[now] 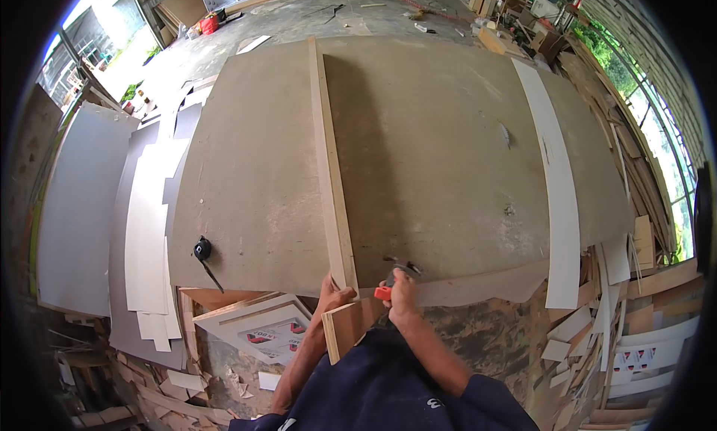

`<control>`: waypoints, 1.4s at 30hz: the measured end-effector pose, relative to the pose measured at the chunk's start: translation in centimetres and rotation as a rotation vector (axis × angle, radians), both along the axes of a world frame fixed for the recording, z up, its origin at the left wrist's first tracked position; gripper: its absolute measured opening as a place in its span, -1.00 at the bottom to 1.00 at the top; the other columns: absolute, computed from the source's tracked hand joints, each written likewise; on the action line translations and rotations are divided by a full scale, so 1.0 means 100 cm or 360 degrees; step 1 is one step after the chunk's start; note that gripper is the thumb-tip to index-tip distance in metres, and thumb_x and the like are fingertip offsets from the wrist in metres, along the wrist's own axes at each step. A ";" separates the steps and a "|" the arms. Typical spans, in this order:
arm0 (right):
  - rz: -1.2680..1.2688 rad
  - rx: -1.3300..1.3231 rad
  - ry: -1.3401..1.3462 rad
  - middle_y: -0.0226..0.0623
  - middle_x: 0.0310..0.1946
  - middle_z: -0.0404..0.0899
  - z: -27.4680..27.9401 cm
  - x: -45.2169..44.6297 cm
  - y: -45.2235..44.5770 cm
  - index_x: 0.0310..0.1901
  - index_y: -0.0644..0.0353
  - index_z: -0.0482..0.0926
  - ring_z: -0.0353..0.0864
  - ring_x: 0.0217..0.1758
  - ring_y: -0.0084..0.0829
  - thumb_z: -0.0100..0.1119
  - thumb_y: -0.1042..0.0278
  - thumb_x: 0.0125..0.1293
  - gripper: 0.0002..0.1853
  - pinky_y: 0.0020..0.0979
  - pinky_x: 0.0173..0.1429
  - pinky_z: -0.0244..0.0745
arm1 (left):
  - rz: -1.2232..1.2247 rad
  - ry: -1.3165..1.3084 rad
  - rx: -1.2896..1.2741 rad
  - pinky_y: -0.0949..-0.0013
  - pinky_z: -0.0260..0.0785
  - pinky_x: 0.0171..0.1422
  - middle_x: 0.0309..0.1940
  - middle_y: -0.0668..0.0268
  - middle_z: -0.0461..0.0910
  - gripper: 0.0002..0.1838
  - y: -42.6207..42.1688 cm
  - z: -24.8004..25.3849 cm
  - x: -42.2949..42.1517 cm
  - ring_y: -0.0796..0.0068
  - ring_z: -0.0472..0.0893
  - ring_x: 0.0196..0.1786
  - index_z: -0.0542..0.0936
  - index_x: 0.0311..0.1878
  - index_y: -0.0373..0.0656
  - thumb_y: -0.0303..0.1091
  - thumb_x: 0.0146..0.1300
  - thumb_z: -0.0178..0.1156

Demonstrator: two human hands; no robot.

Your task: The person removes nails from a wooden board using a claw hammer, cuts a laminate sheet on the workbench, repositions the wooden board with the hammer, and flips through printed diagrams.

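A long narrow wooden strip (pixel 328 162) stands on the big brown board (pixel 448 162), running from the far edge to the near one. At its near end my left hand (pixel 334 295) is wrapped round the wood. A short wooden piece (pixel 345 330) juts towards my body, just below that hand. Right of the strip's end, my right hand (pixel 402 295) is closed round a tool with a red part (pixel 383 293) and a dark head. The exact kind of tool is too small to tell.
A black tape measure (pixel 202 248) lies at the board's left. A white strip (pixel 556 184) crosses its right side. White panels (pixel 82 207) stand at the left. A framed panel (pixel 261 330) sits below the near edge. Wood scraps (pixel 571 334) lie at the right.
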State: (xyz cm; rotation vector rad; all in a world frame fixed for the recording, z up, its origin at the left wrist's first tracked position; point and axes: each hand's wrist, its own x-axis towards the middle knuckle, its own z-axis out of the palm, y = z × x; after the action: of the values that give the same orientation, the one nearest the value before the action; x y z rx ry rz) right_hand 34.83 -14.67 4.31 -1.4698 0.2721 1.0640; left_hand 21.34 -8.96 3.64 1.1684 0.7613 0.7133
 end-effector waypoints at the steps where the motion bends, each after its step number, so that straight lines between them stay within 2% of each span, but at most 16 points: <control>1: 0.0199 0.0182 -0.0147 -0.30 -0.58 0.55 -0.038 -0.011 0.017 -0.33 0.09 0.44 0.50 -0.67 -0.49 0.03 0.06 0.37 -0.73 -0.51 -0.76 0.16 | 0.0000 -0.0002 0.0001 0.41 0.45 -0.11 -0.21 0.36 0.57 -0.50 0.003 0.004 -0.003 0.55 0.54 -0.21 0.46 0.06 -0.26 -0.62 -0.07 0.14; 3: 0.0398 0.0365 -0.0295 -0.32 -0.58 0.55 -0.052 -0.011 0.033 -0.31 0.06 0.43 0.51 -0.66 -0.51 0.04 0.05 0.37 -0.74 -0.51 -0.75 0.15 | -0.0144 0.0075 -0.0310 0.40 0.46 -0.08 -0.18 0.35 0.56 -0.48 0.012 0.009 -0.008 0.55 0.54 -0.19 0.45 0.10 -0.25 -0.60 -0.04 0.18; 6: 0.0406 0.0180 -0.0088 -0.34 -0.57 0.56 -0.013 0.013 0.049 -0.28 0.04 0.44 0.52 -0.64 -0.51 0.07 0.06 0.35 -0.77 -0.46 -0.72 0.18 | -0.0186 0.0317 -0.0179 0.41 0.47 -0.07 -0.18 0.38 0.56 -0.46 0.008 -0.007 0.000 0.55 0.55 -0.19 0.43 0.14 -0.23 -0.56 -0.01 0.21; 8: 0.0194 0.0160 -0.0043 -0.36 -0.57 0.57 0.006 0.022 0.037 -0.36 0.03 0.46 0.55 -0.62 -0.52 0.08 0.08 0.34 -0.77 -0.43 -0.69 0.22 | -0.0184 0.0279 -0.0282 0.35 0.44 0.04 -0.18 0.29 0.55 -0.45 0.003 -0.027 0.001 0.42 0.55 -0.13 0.41 0.16 -0.25 -0.52 0.01 0.22; 9: 0.0034 -0.0043 -0.0111 -0.36 -0.55 0.55 0.020 0.016 0.016 -0.38 0.08 0.47 0.56 -0.60 -0.51 0.07 0.12 0.35 -0.76 -0.42 -0.65 0.32 | -0.0138 0.0418 -0.0065 0.31 0.41 0.10 -0.15 0.21 0.53 -0.42 0.001 -0.042 0.005 0.32 0.54 -0.08 0.40 0.17 -0.27 -0.52 -0.01 0.24; 12: 0.0142 0.0103 -0.0335 -0.35 -0.53 0.52 -0.029 0.000 0.008 -0.32 0.15 0.46 0.57 -0.58 -0.48 0.08 0.12 0.36 -0.75 -0.40 -0.58 0.42 | -0.0064 0.0715 0.0067 0.22 0.30 0.26 -0.07 0.04 0.45 -0.38 -0.001 -0.038 0.011 0.09 0.47 0.07 0.39 0.16 -0.31 -0.51 -0.07 0.27; 15: 0.0370 0.0191 -0.0194 -0.37 -0.53 0.48 -0.025 0.011 0.013 -0.33 0.18 0.45 0.57 -0.56 -0.50 0.09 0.11 0.36 -0.71 -0.44 -0.53 0.48 | -0.0033 0.0205 -0.0101 0.28 0.40 0.13 -0.08 0.15 0.50 -0.51 0.006 -0.036 0.004 0.27 0.52 0.00 0.50 0.03 -0.33 -0.51 -0.07 0.24; 17: 0.0637 0.0296 -0.0027 -0.40 -0.54 0.47 -0.016 0.025 0.020 -0.35 0.15 0.44 0.59 -0.53 -0.54 0.10 0.09 0.37 -0.71 -0.48 -0.55 0.46 | -0.0212 0.0186 -0.0163 0.30 0.41 0.12 -0.08 0.16 0.51 -0.51 0.016 0.009 0.005 0.31 0.52 -0.01 0.50 0.03 -0.33 -0.53 -0.08 0.23; 21: 0.0026 0.0204 -0.0197 -0.39 -0.54 0.49 -0.009 0.011 0.021 -0.35 0.15 0.43 0.58 -0.57 -0.51 0.09 0.09 0.38 -0.71 -0.45 -0.52 0.47 | -0.0349 0.0289 -0.0062 0.33 0.42 0.12 -0.04 0.18 0.52 -0.41 0.018 0.006 0.003 0.34 0.52 0.02 0.45 0.13 -0.31 -0.54 -0.10 0.23; 25: 0.0081 0.0042 -0.0482 -0.36 -0.54 0.50 -0.010 -0.002 0.016 -0.39 0.14 0.43 0.57 -0.59 -0.49 0.08 0.10 0.37 -0.70 -0.44 -0.50 0.48 | -0.0226 0.0399 0.0107 0.31 0.42 0.15 0.07 0.17 0.46 -0.36 0.020 -0.023 0.000 0.32 0.52 0.05 0.44 0.17 -0.30 -0.52 -0.10 0.27; 28: 0.0695 0.0185 -0.0077 -0.34 -0.59 0.54 -0.005 0.014 0.035 -0.41 0.13 0.47 0.52 -0.67 -0.49 0.08 0.07 0.34 -0.69 -0.46 -0.66 0.30 | -0.0288 0.0369 -0.0122 0.27 0.40 0.19 0.16 0.14 0.38 -0.27 0.027 -0.008 -0.013 0.29 0.49 0.13 0.38 0.26 -0.28 -0.50 -0.12 0.31; 30: 0.0612 0.0317 0.0050 -0.35 -0.61 0.56 -0.010 0.028 0.034 -0.40 0.11 0.48 0.49 -0.70 -0.51 0.08 0.06 0.34 -0.70 -0.47 -0.72 0.19 | -0.0400 0.0439 -0.0248 0.27 0.41 0.19 0.15 0.16 0.39 -0.19 0.030 0.004 -0.005 0.30 0.47 0.17 0.31 0.33 -0.25 -0.48 -0.12 0.31; 33: -0.0056 0.0150 -0.0224 -0.38 -0.60 0.52 -0.025 0.028 0.036 -0.41 0.11 0.47 0.46 -0.69 -0.52 0.06 0.09 0.36 -0.71 -0.49 -0.72 0.17 | -0.0439 0.0536 0.0019 0.29 0.42 0.18 0.13 0.20 0.40 -0.20 0.040 -0.004 0.003 0.31 0.47 0.18 0.32 0.31 -0.24 -0.45 -0.13 0.31; 37: 0.0585 0.0360 -0.0296 -0.36 -0.60 0.50 -0.062 0.003 0.047 -0.43 0.10 0.44 0.48 -0.65 -0.51 0.06 0.08 0.36 -0.70 -0.45 -0.67 0.23 | -0.0372 0.0452 -0.0101 0.27 0.40 0.20 0.13 0.17 0.41 -0.24 0.044 -0.015 -0.002 0.27 0.47 0.19 0.39 0.25 -0.26 -0.41 -0.15 0.33; 40: 0.0336 0.0206 0.0151 -0.34 -0.61 0.49 0.003 0.018 0.041 -0.44 0.11 0.45 0.47 -0.64 -0.51 0.08 0.08 0.35 -0.69 -0.42 -0.62 0.28 | -0.0370 0.0514 -0.0048 0.27 0.41 0.18 0.13 0.15 0.43 -0.25 0.042 -0.005 -0.006 0.29 0.49 0.14 0.40 0.24 -0.25 -0.41 -0.16 0.34; 42: 0.0213 0.0180 0.0071 -0.34 -0.63 0.50 -0.008 0.005 0.035 -0.46 0.09 0.45 0.46 -0.65 -0.53 0.08 0.05 0.34 -0.68 -0.45 -0.63 0.26 | -0.0417 0.0606 0.0194 0.28 0.42 0.17 0.13 0.16 0.43 -0.26 0.039 -0.003 -0.008 0.30 0.49 0.13 0.40 0.22 -0.25 -0.41 -0.16 0.35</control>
State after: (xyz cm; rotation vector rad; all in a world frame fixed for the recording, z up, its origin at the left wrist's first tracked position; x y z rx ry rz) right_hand 35.30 -11.15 3.53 -1.3789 0.1439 1.2019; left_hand 20.52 -5.10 3.33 1.5074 0.8671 0.3241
